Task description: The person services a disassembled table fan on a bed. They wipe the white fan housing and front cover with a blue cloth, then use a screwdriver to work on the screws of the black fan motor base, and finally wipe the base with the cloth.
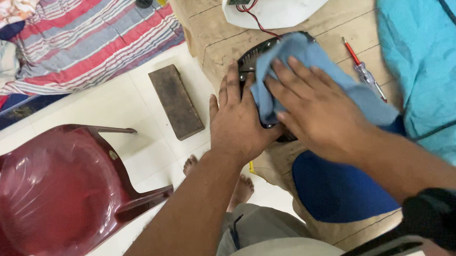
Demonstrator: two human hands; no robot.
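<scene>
A view from above of a person's two bare hands working at the near edge of a worn wooden table (pixel 337 26). On that edge lies a dark, round, flat panel (pixel 250 58), mostly hidden under the hands. The left hand (pixel 241 121) lies flat on the panel's left side, fingers together and pressed down, steadying it rather than gripping. The right hand (pixel 317 108) has its fingers spread and presses a soft blue cloth (pixel 296 52) onto the panel's top. The cloth looks limp and light, easy to bunch under the palm. The panel looks stiff and thin, probably light plastic, best held at its rim. Behind the panel on the table sits a white plastic housing (pixel 277 11) with red wires and a small circuit board. To the panel's right lies a red-handled screwdriver (pixel 364 69). Left of the table, on the pale tiled floor, lie a dark rectangular block (pixel 176 101) and a maroon plastic chair (pixel 59 187).
</scene>
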